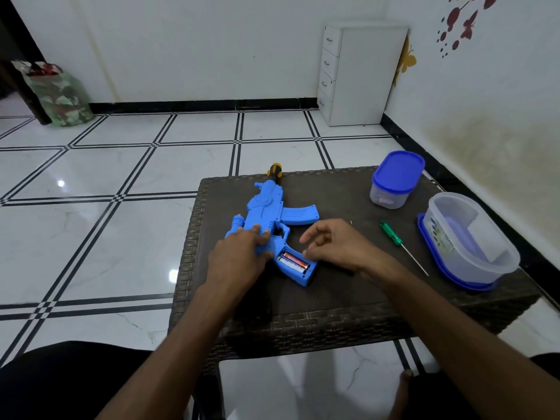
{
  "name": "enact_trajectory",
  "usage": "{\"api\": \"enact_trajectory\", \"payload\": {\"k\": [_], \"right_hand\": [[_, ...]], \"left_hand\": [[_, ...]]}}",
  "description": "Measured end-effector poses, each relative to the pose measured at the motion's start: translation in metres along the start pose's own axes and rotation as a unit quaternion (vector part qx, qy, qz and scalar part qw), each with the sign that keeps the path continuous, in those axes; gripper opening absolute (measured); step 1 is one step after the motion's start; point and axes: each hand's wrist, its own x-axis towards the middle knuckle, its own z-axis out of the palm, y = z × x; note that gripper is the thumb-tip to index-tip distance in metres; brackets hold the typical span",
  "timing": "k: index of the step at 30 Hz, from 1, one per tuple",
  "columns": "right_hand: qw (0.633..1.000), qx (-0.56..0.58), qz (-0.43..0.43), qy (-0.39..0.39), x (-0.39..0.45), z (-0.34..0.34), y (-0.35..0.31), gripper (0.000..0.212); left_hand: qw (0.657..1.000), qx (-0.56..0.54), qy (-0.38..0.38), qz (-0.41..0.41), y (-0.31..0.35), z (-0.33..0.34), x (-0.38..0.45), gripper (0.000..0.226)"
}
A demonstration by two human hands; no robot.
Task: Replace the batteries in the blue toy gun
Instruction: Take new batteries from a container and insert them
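The blue toy gun [266, 207] lies flat on the dark woven table [333, 298], its yellow-and-black muzzle pointing away from me. The battery bay in its grip is uncovered and two batteries [295, 261] lie inside, one red, one white. My left hand [242, 253] presses down on the rear of the gun body with straight fingers. Just right of the grip hovers my right hand [330, 247], its fingers loosely curled and holding nothing, with the fingertips close to the bay's edge. The bay's cover is not visible.
A green-handled screwdriver [394, 236] lies on the table right of my right hand. A closed blue-lidded tub [394, 180] stands at the back right. An open clear tub [472, 247] sits on its blue lid at the right edge. Tiled floor surrounds the table.
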Motion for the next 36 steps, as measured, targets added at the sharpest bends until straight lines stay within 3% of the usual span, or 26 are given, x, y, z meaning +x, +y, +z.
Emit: {"api": "enact_trajectory", "payload": {"k": [6, 20, 24, 27, 29, 32, 36], "right_hand": [[0.988, -0.079, -0.016, 0.128, -0.011, -0.037, 0.023, 0.014], [0.961, -0.142, -0.015, 0.238, -0.036, -0.072, 0.054, 0.016], [0.949, -0.180, -0.017, 0.257, -0.043, -0.076, 0.046, 0.012], [0.926, -0.230, -0.042, 0.297, -0.049, -0.080, 0.044, 0.015], [0.910, -0.270, -0.029, 0.314, -0.055, -0.092, 0.046, 0.022], [0.887, -0.368, 0.086, 0.264, -0.057, -0.116, 0.056, 0.057], [0.887, -0.354, 0.230, 0.188, -0.055, -0.143, 0.084, 0.097]], "left_hand": [[1.000, 0.005, 0.004, -0.002, 0.003, 0.001, -0.002, 0.049], [1.000, 0.017, 0.004, 0.016, 0.009, 0.005, -0.003, 0.040], [0.998, -0.054, 0.020, 0.009, 0.001, 0.008, -0.001, 0.036], [0.990, -0.119, 0.080, -0.017, 0.000, 0.008, -0.002, 0.030], [0.983, -0.142, 0.114, -0.007, 0.012, 0.009, -0.004, 0.026], [0.973, -0.183, 0.139, 0.022, 0.035, 0.013, -0.005, 0.021], [0.969, -0.201, 0.124, 0.069, 0.063, 0.024, 0.000, 0.019]]}}
